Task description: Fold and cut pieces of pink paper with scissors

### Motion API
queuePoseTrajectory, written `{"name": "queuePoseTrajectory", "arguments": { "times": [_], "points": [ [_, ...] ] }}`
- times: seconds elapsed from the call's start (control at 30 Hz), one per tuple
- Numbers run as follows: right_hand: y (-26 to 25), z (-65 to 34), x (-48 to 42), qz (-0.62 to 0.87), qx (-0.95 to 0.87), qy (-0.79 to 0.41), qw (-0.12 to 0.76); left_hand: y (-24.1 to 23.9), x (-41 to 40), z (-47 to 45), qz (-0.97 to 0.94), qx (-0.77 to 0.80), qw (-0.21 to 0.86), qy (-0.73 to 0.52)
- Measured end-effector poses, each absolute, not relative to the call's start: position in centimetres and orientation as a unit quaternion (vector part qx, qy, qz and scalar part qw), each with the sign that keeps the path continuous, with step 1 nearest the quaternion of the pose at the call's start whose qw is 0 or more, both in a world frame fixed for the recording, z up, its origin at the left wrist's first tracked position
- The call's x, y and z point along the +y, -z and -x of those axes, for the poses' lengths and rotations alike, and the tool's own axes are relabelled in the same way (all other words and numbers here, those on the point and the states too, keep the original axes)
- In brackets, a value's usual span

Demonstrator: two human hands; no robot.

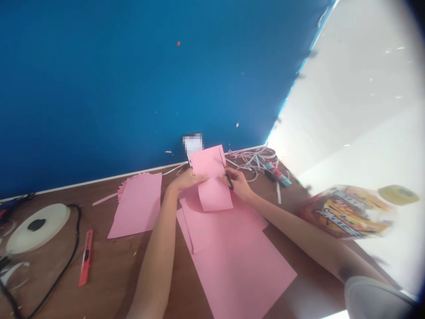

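Pinching a pink paper piece point(214, 195) at its left edge, the left hand point(187, 180) holds it above the far end of the pink sheet stack point(239, 270). The right hand point(239, 184), also above the stack's far end, grasps black-handled scissors point(229, 180) at the piece's right edge; how far the blades part cannot be told. Beyond the stack, a pale rectangular item point(193, 145) leans near the blue wall point(133, 88), its lower part hidden by the raised piece. Left of the stack lies a separate pink sheet point(141, 206), with a jagged-edged pink paper bit point(121, 188) at its far side. Farther left of the stack are a red utility knife point(86, 257), a black cable point(79, 226) and a whitish oval object point(49, 235). Past the stack's far right, tangled pale strips point(255, 155) lie beside a blue-and-red tube point(279, 173). Well right of the stack is a yellow-capped bottle point(352, 212), the right forearm stretching between them.
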State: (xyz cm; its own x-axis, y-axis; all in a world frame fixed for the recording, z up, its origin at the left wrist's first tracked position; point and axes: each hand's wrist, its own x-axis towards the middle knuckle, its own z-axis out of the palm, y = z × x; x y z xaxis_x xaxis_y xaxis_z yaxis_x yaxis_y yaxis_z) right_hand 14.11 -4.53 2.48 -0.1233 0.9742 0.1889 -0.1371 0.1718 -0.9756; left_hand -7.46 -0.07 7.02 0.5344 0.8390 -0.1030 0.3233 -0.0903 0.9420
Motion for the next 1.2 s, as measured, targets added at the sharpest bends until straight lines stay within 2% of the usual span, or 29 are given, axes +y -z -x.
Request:
{"name": "queuePoseTrajectory", "arguments": {
  "times": [0.77, 1.2],
  "points": [
    [-2.7, -14.1, -4.7, 0.421, -0.589, -0.435, 0.535, -6.7, -0.1, 7.4, -0.667, 0.415, 0.564, -0.254],
    [-3.1, -14.4, -4.2, 0.416, -0.533, -0.486, 0.554, -6.7, -0.4, 7.0, -0.690, 0.422, 0.558, -0.189]
  ]
}}
